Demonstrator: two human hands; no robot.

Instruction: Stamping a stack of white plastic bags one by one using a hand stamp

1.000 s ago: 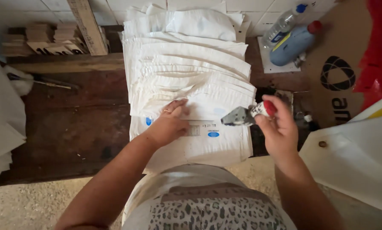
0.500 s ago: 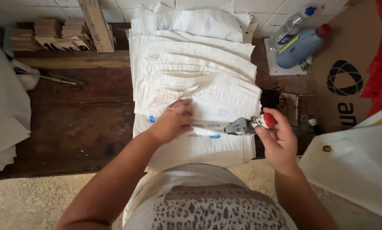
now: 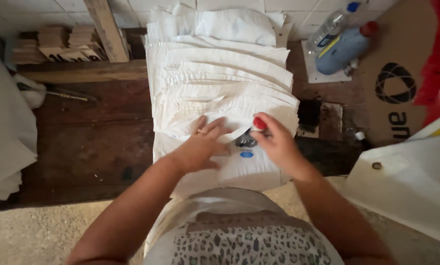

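A tall stack of white fabric pieces [image 3: 220, 78] lies fanned out on a dark wooden bench [image 3: 82, 142]. My left hand [image 3: 200, 147] presses flat on the nearest white piece [image 3: 249, 169], which has small blue oval marks, with a ring on one finger. My right hand [image 3: 278, 142] grips a small metal tool with a red top [image 3: 253, 131] and holds it down against the fabric between my two hands. Most of the tool is hidden under my fingers.
A blue bottle with a red cap [image 3: 345, 46] and a clear bottle [image 3: 330, 27] lie at the back right. A brown cardboard box [image 3: 401, 93] and red cloth [image 3: 438, 64] sit right. White material [image 3: 4, 137] piles at left. Wooden blocks [image 3: 58, 44] stand behind.
My right hand has moved left with the tool, from beside the stack to down onto the fabric next to my left hand. The left hand stayed pressed on the fabric.
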